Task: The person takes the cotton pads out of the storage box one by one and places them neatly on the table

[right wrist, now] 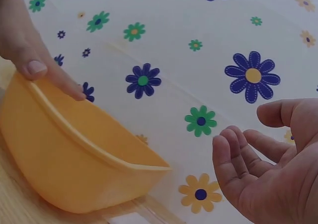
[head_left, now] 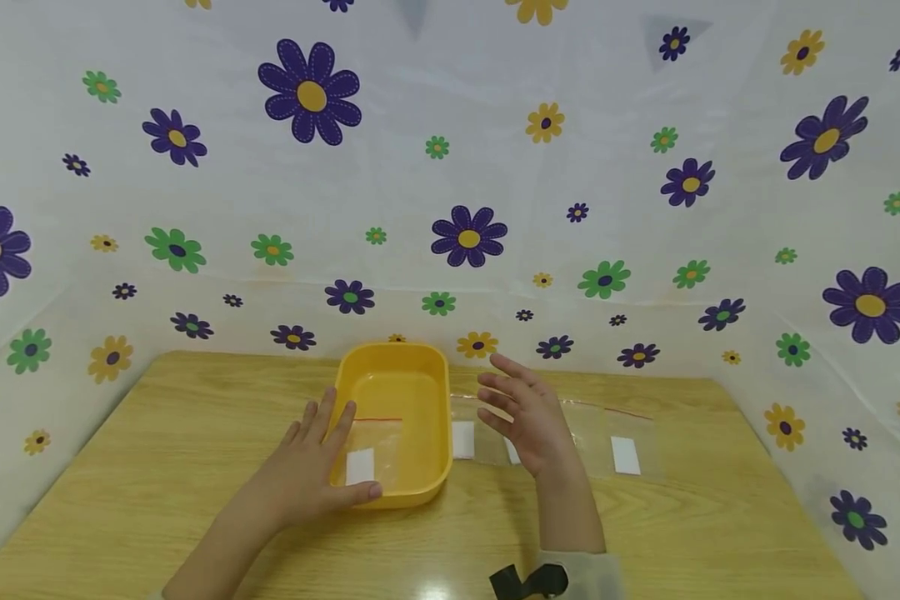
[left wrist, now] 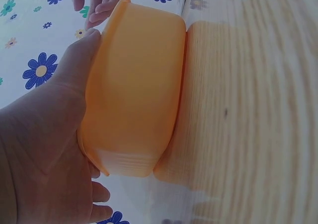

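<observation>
A yellow plastic tub (head_left: 420, 392) stands on the wooden table. Inside it lies a clear zip bag (head_left: 386, 437) with a red seal line and a white rectangle (head_left: 360, 467). My left hand (head_left: 307, 471) rests across the tub's left and near rim, fingers spread and straight, thumb along the near edge. To the right of the tub, my right hand (head_left: 532, 425) hovers with loosely bent fingers and nothing in them. Below and beside that hand, more clear zip bags (head_left: 588, 433) lie in a row, partly hidden by it, with white rectangles (head_left: 626, 456) showing.
The wooden table (head_left: 435, 542) spreads around the tub. Behind it and at both sides hangs a white cloth (head_left: 390, 183) printed with purple, green and yellow flowers. A black strap mount (head_left: 528, 581) sits at my right sleeve.
</observation>
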The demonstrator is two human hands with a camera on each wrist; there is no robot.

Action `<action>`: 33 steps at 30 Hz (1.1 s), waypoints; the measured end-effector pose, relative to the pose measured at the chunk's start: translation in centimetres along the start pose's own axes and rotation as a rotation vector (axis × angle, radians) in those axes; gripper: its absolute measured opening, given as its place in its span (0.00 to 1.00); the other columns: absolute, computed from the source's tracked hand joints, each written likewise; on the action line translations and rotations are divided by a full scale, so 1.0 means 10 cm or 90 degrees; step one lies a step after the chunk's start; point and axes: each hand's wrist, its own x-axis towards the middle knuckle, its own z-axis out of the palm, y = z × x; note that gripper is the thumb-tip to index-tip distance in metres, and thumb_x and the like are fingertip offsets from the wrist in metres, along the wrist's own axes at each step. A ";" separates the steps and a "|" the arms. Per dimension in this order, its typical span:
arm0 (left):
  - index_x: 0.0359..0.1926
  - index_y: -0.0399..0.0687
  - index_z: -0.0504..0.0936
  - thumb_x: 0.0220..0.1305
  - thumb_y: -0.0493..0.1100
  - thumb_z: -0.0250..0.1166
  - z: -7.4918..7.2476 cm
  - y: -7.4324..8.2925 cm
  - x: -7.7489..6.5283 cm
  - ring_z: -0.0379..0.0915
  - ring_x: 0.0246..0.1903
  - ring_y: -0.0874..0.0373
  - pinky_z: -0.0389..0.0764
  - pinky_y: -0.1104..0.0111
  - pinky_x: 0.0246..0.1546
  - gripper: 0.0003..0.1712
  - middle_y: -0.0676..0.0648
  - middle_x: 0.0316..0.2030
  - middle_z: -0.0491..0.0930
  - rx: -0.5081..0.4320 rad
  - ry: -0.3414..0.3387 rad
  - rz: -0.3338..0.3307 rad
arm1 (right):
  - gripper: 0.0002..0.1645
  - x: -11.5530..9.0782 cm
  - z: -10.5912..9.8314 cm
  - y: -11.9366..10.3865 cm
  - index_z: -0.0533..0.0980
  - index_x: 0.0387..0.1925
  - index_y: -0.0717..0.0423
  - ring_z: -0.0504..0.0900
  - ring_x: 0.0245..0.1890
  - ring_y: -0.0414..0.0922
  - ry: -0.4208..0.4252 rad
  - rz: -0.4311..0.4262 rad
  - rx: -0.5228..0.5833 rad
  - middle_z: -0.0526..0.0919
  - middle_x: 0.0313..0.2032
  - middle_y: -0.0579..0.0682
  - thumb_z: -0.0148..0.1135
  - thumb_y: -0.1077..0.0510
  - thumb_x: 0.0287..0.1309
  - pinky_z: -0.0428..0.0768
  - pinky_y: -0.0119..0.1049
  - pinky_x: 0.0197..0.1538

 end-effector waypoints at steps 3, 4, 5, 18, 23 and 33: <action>0.79 0.44 0.48 0.50 0.85 0.55 0.00 0.02 0.00 0.36 0.75 0.28 0.47 0.37 0.71 0.70 0.35 0.79 0.32 0.000 0.003 0.003 | 0.22 -0.01 0.05 0.04 0.75 0.63 0.51 0.82 0.43 0.45 -0.008 0.007 -0.004 0.83 0.48 0.51 0.57 0.57 0.69 0.85 0.38 0.46; 0.79 0.44 0.48 0.50 0.85 0.55 0.00 0.02 0.00 0.36 0.75 0.28 0.47 0.37 0.71 0.70 0.35 0.79 0.32 -0.001 0.003 0.002 | 0.22 -0.01 0.07 0.05 0.75 0.63 0.51 0.82 0.43 0.45 -0.013 0.008 -0.006 0.83 0.48 0.51 0.57 0.57 0.69 0.85 0.38 0.47; 0.79 0.44 0.48 0.50 0.85 0.55 0.00 0.02 0.00 0.36 0.75 0.28 0.47 0.37 0.71 0.70 0.35 0.79 0.32 0.000 0.003 0.002 | 0.22 -0.01 0.09 0.06 0.75 0.63 0.50 0.82 0.43 0.45 -0.016 0.011 -0.005 0.84 0.48 0.51 0.57 0.57 0.69 0.85 0.38 0.47; 0.79 0.44 0.47 0.50 0.85 0.55 0.00 0.03 0.01 0.36 0.75 0.28 0.48 0.37 0.71 0.70 0.34 0.79 0.33 0.007 -0.001 -0.003 | 0.22 0.00 0.28 0.17 0.75 0.63 0.53 0.82 0.44 0.46 -0.069 0.020 -0.010 0.82 0.51 0.55 0.57 0.59 0.68 0.85 0.42 0.51; 0.79 0.42 0.49 0.51 0.85 0.54 -0.03 0.05 -0.01 0.38 0.74 0.27 0.50 0.36 0.70 0.69 0.33 0.78 0.35 0.013 0.012 0.007 | 0.22 0.00 0.35 0.23 0.75 0.62 0.53 0.81 0.45 0.46 -0.081 0.033 -0.022 0.81 0.52 0.55 0.57 0.59 0.68 0.85 0.42 0.51; 0.79 0.42 0.49 0.51 0.84 0.55 -0.02 0.05 0.00 0.38 0.74 0.27 0.51 0.36 0.70 0.69 0.33 0.78 0.36 0.019 0.017 0.008 | 0.22 -0.01 0.44 0.31 0.75 0.62 0.54 0.82 0.46 0.46 -0.094 0.035 -0.036 0.79 0.57 0.62 0.58 0.58 0.68 0.84 0.42 0.52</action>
